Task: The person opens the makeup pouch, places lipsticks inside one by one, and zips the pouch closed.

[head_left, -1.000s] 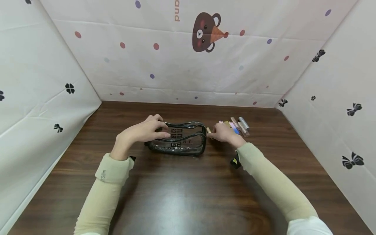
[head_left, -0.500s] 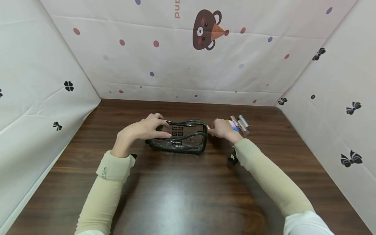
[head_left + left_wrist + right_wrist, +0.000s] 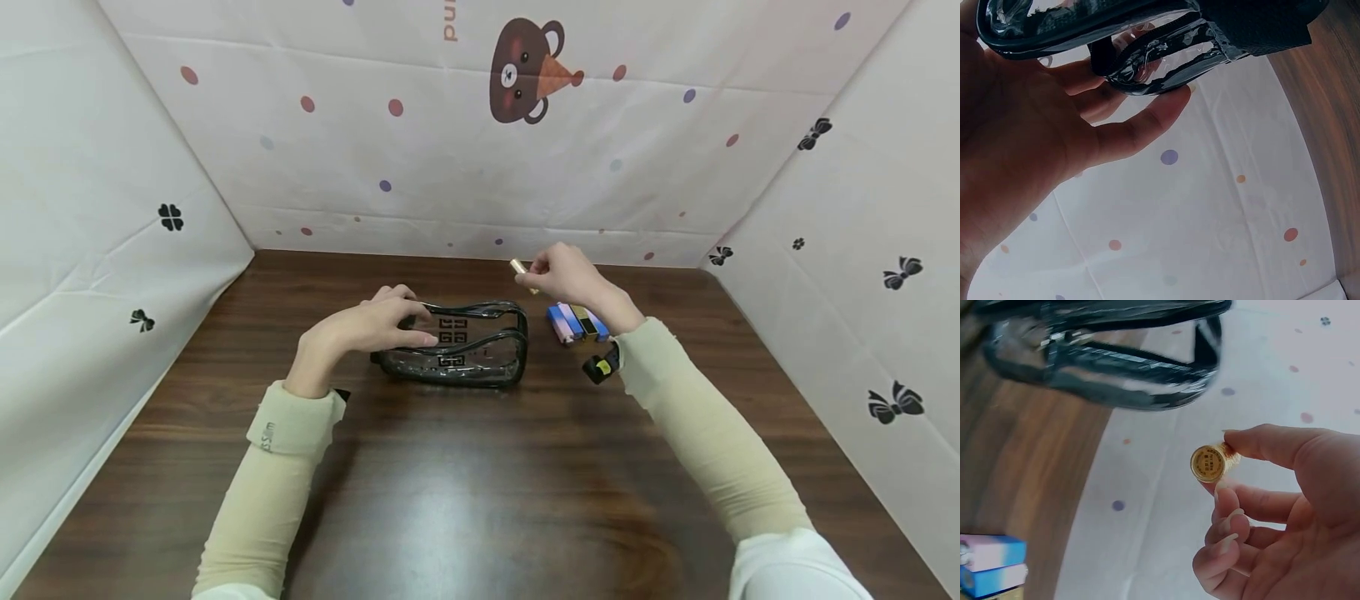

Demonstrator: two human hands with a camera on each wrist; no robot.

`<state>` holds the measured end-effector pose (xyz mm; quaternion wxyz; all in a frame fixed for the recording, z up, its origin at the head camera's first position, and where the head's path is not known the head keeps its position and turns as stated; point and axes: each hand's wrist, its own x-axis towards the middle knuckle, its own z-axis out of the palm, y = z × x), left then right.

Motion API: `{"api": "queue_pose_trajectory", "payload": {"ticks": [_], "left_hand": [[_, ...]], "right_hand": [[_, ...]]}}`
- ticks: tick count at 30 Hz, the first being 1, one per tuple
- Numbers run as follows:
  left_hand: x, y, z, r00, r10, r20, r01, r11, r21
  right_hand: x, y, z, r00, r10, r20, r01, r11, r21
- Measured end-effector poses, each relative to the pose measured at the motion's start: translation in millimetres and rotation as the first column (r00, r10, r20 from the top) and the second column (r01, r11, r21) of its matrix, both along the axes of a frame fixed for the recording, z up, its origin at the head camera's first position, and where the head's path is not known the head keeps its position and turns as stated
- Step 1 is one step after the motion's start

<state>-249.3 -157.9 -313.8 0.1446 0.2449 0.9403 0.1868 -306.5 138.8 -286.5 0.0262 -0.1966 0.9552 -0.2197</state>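
Observation:
A clear pouch with black trim and a black printed logo stands on the table in the head view. My left hand grips its left end; in the left wrist view the thumb lies at the pouch's black edge, the other fingers behind the clear plastic. My right hand is raised beyond the pouch's right end. Between thumb and fingers it pinches a gold lipstick tube, whose round labelled end faces the right wrist camera. The tube is apart from the pouch.
Small pink, blue and gold cosmetics lie on the brown wooden table, right of the pouch and below my right forearm. Patterned white sheets close off the back and both sides.
My right hand has lifted the gold lipstick tube from beside the pouch, up and away toward the back. The pink and blue items have come into view. My left hand stays on the pouch.

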Motion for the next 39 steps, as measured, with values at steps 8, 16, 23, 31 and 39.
{"api": "queue_pose_trajectory", "payload": {"ticks": [8,16,23,31,39], "left_hand": [[-1.1,-2,-1.4,1.000,-0.003,-0.009,0.003,1.000,0.010],[-2.9,-2,-1.7,1.000,-0.007,-0.022,0.007,1.000,0.011],[-4.9,-1,-3.2,0.999,0.001,-0.049,0.000,1.000,0.015],[-6.6,1,-5.0,0.998,0.027,-0.065,-0.025,0.999,0.038],[-6.6,2,-5.9,0.997,0.036,-0.074,-0.033,0.999,0.041]], "right_hand": [[4.8,-14,11.6,0.998,0.068,-0.012,-0.068,0.998,0.017],[16.6,-30,13.9,0.987,0.159,-0.012,-0.159,0.987,0.012],[21.5,-49,10.5,0.971,0.240,0.004,-0.239,0.968,0.069],[21.6,-62,3.3,0.961,0.275,0.016,-0.275,0.956,0.104],[21.9,-69,-0.3,0.965,0.257,0.043,-0.261,0.957,0.129]]}}
